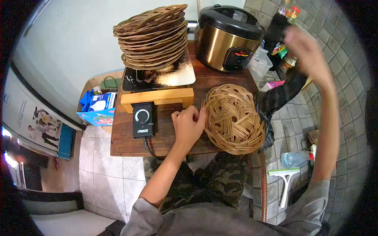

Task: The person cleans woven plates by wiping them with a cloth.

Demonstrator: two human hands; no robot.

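A round woven rattan plate [235, 122] lies at the front right of the wooden table. My left hand [189, 124] is at its left rim, fingers curled and the thumb side against the weave; the exact grip is partly hidden. My right hand [306, 51] is raised at the upper right, beyond the table's right side. Motion smears its fingers, and I cannot make out whether anything is in them. A black plastic bag [281, 96] hangs at the table's right edge, between the plate and my right hand.
A stack of several woven plates [153, 41] stands on a hot plate [177, 74] behind a wooden bar [157, 96]. Its black dial controller [142, 120] trails a cable. A rice cooker [230, 39] stands at the back right. A squeegee [284, 179] leans at the lower right.
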